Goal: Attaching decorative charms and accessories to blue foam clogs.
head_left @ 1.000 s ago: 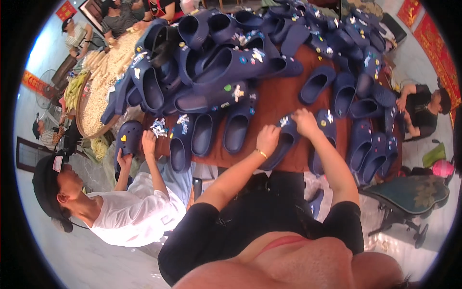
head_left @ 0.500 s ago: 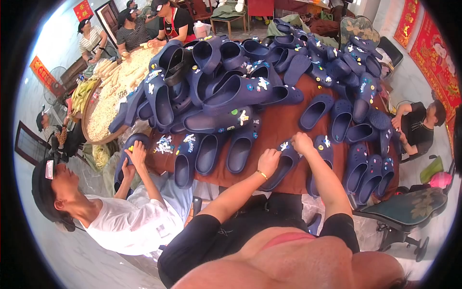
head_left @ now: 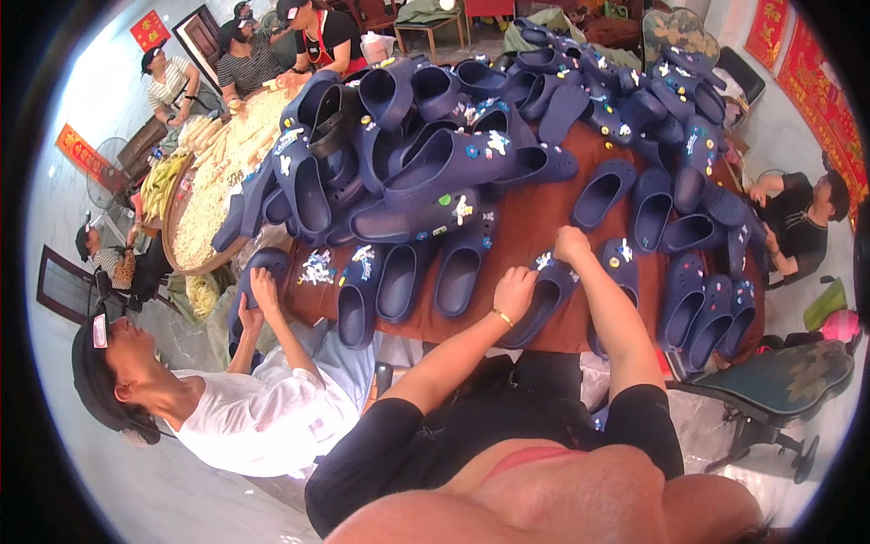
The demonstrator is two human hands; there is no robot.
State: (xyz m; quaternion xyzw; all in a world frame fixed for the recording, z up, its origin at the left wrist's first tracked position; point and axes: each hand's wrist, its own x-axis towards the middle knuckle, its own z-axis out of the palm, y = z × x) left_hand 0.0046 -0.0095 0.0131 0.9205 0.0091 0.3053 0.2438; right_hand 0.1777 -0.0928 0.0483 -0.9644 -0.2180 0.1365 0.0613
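While both forearms reach up from the lower edge of the head view, the left hand (head_left: pixel 515 292) rests on a navy clog (head_left: pixel 542 299) lying at the near edge of the brown surface (head_left: pixel 530 231). Its fingers curl over the clog's heel end and grip it. A gold bracelet (head_left: pixel 501 317) circles that wrist. The right hand (head_left: pixel 572 245) sits just beyond the clog's toe, knuckles bent, fingers pressed down on the toe where a small white charm (head_left: pixel 544 261) shows; whether they pinch anything I cannot tell.

Left of the clog, three more clogs (head_left: pixel 412 281) lie side by side with their openings up, some carrying coloured charms. Right of it stands a row of further clogs (head_left: pixel 698 299), near the surface's far right edge. Beyond the clog, a tall heap (head_left: pixel 435 154) of navy clogs covers the far half of the surface.

Well left of the clog, a co-worker (head_left: pixel 245 408) in a white shirt leans in, both hands on another clog (head_left: pixel 263 272) at the surface's corner. Farther left of the heap lies a round tray (head_left: pixel 181 263) of pale pieces, with several people seated around it. Right of the clog row, another person (head_left: pixel 802 222) in black sits low, and an office chair (head_left: pixel 779 390) stands near them.
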